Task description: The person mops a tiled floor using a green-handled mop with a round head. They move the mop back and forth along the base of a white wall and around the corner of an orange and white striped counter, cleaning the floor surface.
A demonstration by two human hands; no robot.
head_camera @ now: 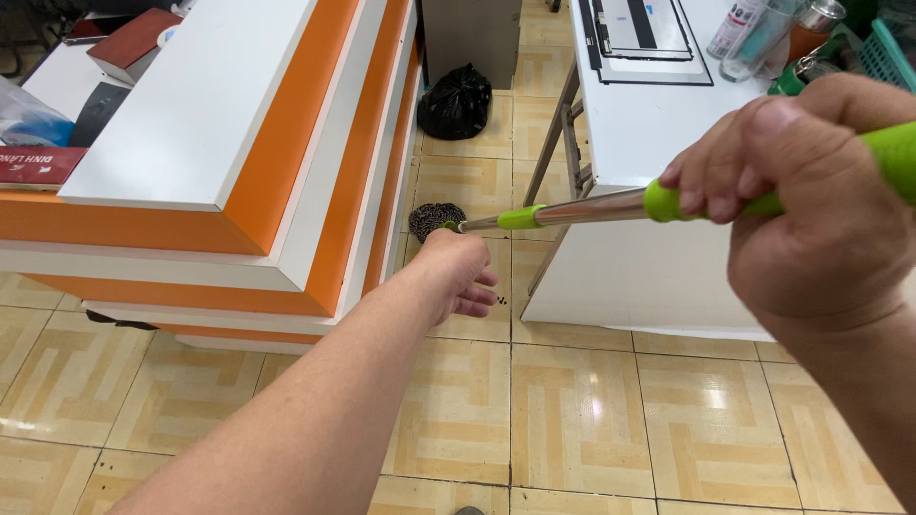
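Observation:
My right hand (811,205) is shut on the bright green grip of a mop pole (592,206), a metal tube with green collars that runs down and left. Its dark, speckled mop head (434,217) rests on the tiled floor at the foot of the counter. My left hand (458,272) is stretched out low, fingers loosely curled, just under the pole's lower end beside the mop head; whether it grips the pole is not clear.
A white and orange stepped counter (248,143) fills the left. A white table (649,124) on the right carries a flat screen panel (644,38), bottles (754,29) and a green basket (883,52). A black bag (456,100) sits on the patterned floor tiles (572,410).

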